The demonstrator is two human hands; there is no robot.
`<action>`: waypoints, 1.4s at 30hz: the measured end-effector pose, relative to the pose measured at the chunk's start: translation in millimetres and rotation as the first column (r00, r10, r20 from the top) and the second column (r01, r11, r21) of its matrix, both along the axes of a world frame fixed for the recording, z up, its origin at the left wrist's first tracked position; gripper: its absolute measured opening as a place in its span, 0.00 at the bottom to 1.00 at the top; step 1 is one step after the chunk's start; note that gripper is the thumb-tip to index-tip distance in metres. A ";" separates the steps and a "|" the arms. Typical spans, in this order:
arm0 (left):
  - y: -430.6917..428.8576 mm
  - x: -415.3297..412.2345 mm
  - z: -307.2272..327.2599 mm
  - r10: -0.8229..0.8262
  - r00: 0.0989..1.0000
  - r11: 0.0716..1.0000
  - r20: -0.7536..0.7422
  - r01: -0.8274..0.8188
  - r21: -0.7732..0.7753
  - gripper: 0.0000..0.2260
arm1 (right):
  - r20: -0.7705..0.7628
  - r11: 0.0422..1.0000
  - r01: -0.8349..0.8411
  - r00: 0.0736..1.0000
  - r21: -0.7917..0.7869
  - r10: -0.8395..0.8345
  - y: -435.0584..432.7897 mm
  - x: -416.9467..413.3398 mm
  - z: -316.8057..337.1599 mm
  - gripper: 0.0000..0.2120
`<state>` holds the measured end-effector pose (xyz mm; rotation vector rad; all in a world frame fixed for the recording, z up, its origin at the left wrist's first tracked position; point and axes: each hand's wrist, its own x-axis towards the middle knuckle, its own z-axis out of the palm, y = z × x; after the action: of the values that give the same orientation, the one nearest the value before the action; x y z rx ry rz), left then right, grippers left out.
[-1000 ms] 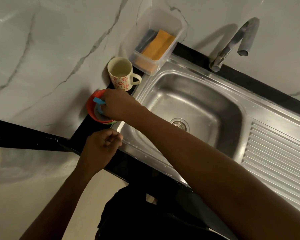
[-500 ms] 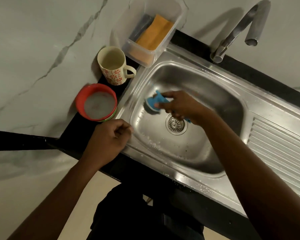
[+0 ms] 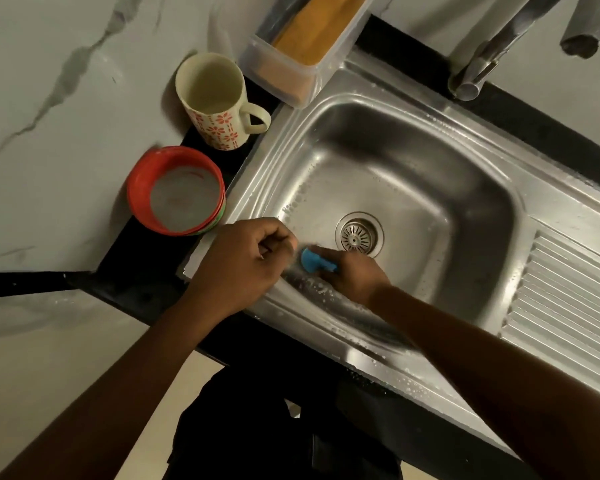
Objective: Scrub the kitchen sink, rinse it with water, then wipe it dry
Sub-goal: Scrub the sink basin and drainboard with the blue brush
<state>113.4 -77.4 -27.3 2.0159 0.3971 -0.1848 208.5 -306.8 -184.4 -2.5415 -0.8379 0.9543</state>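
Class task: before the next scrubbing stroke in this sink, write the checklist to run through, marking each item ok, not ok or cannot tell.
1. Right hand grips blue scrubber: ok.
2. Scrubber inside the sink basin: ok.
3. Drain unblocked: ok.
4. Tap not running: ok.
5. Left hand clear of scrubber, at the rim: ok.
6. Whole basin soaped: cannot tell.

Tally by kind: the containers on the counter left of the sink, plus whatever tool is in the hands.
Mug: 1
Red bowl: 1
Clear plastic tub: 1
Blue scrubber, in the right hand: 1
Total: 4
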 end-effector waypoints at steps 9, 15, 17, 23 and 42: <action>6.4 -6.7 -11.3 0.003 0.999 0.999 -0.034 -0.005 -0.047 0.04 | -0.031 0.716 0.654 0.743 0.244 -0.668 39.2 112.6 -12.2 0.26; 5.6 -4.0 -13.5 0.005 0.999 0.998 -0.034 -0.007 -0.058 0.04 | -0.043 0.989 0.002 0.999 0.146 0.004 15.4 11.5 -8.4 0.28; 7.5 -3.7 -14.1 -0.006 0.999 0.998 -0.045 0.004 -0.055 0.04 | -0.006 0.972 0.182 0.983 0.146 -0.184 24.7 57.0 -9.8 0.27; 8.5 -2.2 -17.6 0.001 0.998 0.998 -0.062 -0.005 -0.062 0.04 | -0.087 0.782 0.547 0.831 0.300 -0.549 69.0 103.6 1.4 0.22; -1.8 -3.0 -19.2 -0.014 1.000 0.998 -0.025 0.012 -0.063 0.05 | -0.029 0.879 0.423 0.904 0.220 -0.427 69.7 41.3 -0.6 0.28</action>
<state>110.3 -79.2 -46.5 1.9562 0.3895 -0.2283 249.8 -237.1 -185.0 -2.3944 -0.3354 0.6526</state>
